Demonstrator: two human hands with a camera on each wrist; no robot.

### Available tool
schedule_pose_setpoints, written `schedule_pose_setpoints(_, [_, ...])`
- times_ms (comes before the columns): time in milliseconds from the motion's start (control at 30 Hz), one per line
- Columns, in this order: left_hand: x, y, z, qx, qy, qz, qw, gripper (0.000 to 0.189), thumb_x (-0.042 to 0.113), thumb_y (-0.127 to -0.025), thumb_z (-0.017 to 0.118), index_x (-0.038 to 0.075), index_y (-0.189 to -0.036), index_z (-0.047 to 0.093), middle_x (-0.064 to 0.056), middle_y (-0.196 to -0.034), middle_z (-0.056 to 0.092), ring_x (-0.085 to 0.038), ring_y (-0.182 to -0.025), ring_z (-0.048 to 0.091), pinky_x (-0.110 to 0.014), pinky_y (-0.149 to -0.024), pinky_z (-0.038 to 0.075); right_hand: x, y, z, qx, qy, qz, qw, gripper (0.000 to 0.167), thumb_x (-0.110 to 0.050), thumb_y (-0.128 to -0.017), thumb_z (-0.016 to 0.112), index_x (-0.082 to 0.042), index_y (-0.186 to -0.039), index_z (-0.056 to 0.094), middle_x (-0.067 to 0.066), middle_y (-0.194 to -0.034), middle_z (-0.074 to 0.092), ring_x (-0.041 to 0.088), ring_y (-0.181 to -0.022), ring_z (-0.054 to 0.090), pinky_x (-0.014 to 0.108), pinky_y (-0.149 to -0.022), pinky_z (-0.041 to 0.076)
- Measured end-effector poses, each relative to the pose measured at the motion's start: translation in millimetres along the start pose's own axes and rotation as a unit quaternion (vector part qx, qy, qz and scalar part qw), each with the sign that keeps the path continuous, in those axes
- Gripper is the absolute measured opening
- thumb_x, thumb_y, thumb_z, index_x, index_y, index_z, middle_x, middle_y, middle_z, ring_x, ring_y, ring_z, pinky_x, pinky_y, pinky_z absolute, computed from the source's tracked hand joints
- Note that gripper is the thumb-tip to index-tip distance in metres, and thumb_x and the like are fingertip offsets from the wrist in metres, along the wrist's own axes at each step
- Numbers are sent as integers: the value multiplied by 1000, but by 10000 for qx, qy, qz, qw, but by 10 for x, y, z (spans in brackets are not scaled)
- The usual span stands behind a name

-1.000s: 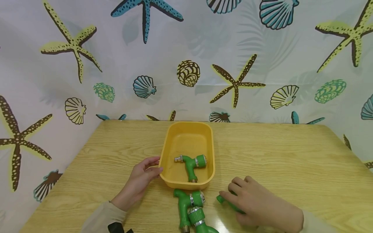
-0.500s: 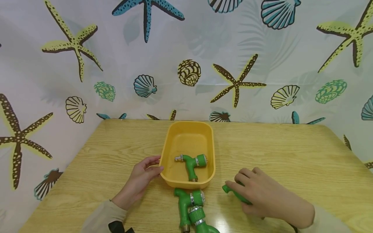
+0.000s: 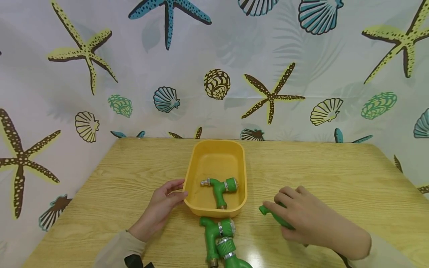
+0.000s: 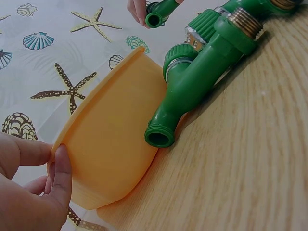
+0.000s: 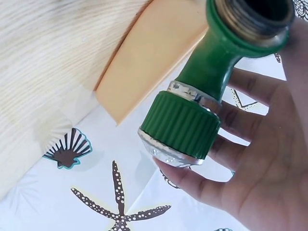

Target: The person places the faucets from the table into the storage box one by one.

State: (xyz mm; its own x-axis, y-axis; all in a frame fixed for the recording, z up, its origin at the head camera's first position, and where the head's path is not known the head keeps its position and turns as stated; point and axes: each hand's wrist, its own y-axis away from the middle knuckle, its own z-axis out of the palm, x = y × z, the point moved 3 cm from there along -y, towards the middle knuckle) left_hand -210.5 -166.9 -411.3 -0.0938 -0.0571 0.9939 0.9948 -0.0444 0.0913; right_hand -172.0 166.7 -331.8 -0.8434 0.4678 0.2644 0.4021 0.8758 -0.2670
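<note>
Green tap (image 5: pixel 204 68) with ribbed knob (image 5: pixel 180 124), silvery collar (image 5: pixel 191 94), brass-coloured thread (image 5: pixel 237 25).

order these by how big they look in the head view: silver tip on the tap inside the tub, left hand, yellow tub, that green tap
Largest to smallest, as they look:
1. yellow tub
2. left hand
3. green tap inside the tub
4. silver tip on that tap

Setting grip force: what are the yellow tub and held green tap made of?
Yellow tub: satin, likely plastic: thin-walled, smooth. Green tap: glossy, maybe plastic or painted metal; shiny silvery collar, probably chromed; golden-brown threads, likely brass.
</note>
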Motion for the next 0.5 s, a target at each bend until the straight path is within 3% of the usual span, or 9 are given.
schedule_pose_setpoints(167, [15, 6, 7, 160, 8, -239, 9996, 44, -3, -90, 61, -8, -132, 49, -19, -123, 48, -16, -97, 55, -26, -80, 51, 10, -12, -38, 91, 43, -21, 9999, 54, -26, -65, 78, -11, -115, 65, 0, -91, 57, 21, -86, 53, 37, -59, 45])
schedule_pose_setpoints(500, [10, 3, 3, 132, 60, -238, 9996, 45, -4, -90, 61, -8, -132, 48, -19, -122, 48, -16, -97, 55, -24, -78, 51, 31, 20, -125, 214, 35, 106, 9997, 55, -24, -63, 77, -12, -116, 64, -1, -92, 58, 21, -87, 53, 37, -58, 44])
